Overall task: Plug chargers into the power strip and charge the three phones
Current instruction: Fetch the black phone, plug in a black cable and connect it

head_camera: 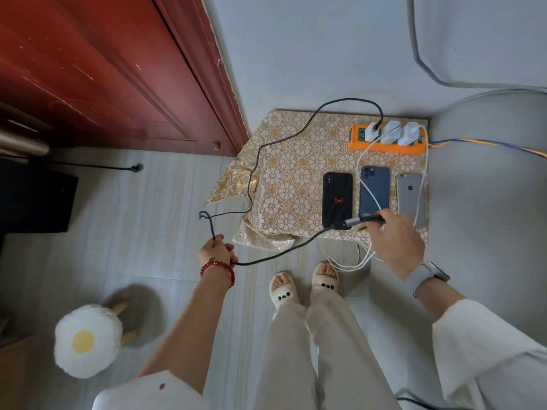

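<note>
An orange power strip (384, 147) lies at the back of a small table with a gold-patterned cloth (296, 161). Three white chargers (390, 132) sit plugged into it. In a row in front lie a black phone with a red spider (337, 199), a dark blue phone (374, 190) and a grey phone (410, 196), all face down. A black braided cable (275, 143) runs from the leftmost charger. My right hand (396, 241) pinches its plug end at the black phone's bottom edge. My left hand (217, 251) grips a loop of the same cable.
White cables (364, 161) run from the other chargers across the phones and hang off the table's front. A red door (103, 69) stands at the left. A fried-egg stool (87, 338) sits on the floor at lower left. My slippered feet (305, 285) are just before the table.
</note>
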{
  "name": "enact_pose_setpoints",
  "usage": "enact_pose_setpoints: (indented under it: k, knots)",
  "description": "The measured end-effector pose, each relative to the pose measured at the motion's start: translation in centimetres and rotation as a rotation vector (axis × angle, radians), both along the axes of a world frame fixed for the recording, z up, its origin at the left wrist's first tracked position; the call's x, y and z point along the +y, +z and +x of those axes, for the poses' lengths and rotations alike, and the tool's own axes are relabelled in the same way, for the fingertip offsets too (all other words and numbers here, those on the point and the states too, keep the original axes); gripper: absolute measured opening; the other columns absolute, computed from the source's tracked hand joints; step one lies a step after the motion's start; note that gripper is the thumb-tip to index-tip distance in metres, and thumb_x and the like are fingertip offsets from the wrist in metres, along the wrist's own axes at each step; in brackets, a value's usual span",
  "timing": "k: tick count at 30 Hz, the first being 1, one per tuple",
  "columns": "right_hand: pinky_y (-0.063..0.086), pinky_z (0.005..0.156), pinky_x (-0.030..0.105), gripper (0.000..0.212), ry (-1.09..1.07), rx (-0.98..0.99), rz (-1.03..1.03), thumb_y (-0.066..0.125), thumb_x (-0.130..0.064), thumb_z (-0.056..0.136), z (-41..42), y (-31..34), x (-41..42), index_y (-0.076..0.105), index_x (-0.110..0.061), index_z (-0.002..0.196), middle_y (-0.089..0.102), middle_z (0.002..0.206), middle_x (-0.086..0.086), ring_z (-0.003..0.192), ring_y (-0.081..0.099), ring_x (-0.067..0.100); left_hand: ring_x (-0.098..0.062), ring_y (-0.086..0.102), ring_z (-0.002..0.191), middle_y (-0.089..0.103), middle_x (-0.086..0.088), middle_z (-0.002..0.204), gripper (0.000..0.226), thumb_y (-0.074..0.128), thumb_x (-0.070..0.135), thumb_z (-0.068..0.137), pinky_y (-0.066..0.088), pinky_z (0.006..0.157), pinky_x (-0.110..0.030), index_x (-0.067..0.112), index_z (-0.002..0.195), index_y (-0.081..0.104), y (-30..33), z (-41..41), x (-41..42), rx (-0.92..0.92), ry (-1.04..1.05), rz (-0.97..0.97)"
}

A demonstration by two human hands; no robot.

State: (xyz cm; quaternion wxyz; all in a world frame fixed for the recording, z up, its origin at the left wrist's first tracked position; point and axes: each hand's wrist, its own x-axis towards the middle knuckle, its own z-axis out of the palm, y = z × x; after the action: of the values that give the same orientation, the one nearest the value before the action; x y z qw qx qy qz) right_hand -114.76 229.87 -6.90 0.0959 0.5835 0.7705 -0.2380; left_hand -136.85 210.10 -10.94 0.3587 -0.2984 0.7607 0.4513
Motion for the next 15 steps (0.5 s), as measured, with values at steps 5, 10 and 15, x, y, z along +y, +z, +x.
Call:
enact_pose_setpoints:
  k: [5,10,15]
  knots:
    - [0.05,0.084,0.04,0.019,-0.835,0.882,-0.626,0.04,0.004,0.089,-2.4,1.0,0.4,0.053,-0.009,0.088,0.059,0.09,0.012,0.083,0.062,0.024,-0.016,0.04,0.044,0.053,-0.003,0.061,0.029,0.036,0.015,0.094,0.037,0.046,-0.023,0.009,0.112,0.057,-0.7,1.1,-0.3,0.091,-0.334,-0.129]
    - [0.046,0.051,0.018,0.022,-1.384,1.416,-0.949,0.034,-0.02,0.097,-2.4,1.5,1.2,0.049,-0.007,0.087,0.061,0.075,0.004,0.055,0.055,0.009,-0.018,0.045,0.052,0.056,-0.004,0.061,0.028,0.038,0.017,0.094,0.043,0.062,-0.029,0.01,0.111,0.059,-1.0,1.6,-1.3,0.116,-0.517,-0.215]
    - [0.027,0.039,0.016,0.023,-0.87,1.056,-0.958,0.028,-0.024,0.099,-2.5,1.1,-0.3,0.046,-0.014,0.088,0.052,0.054,-0.005,0.035,0.034,0.005,-0.025,0.047,0.059,0.054,-0.016,0.086,0.023,0.037,0.01,0.091,0.047,0.062,-0.034,0.011,0.09,0.06,-0.6,2.2,-0.8,0.02,-0.625,-0.16]
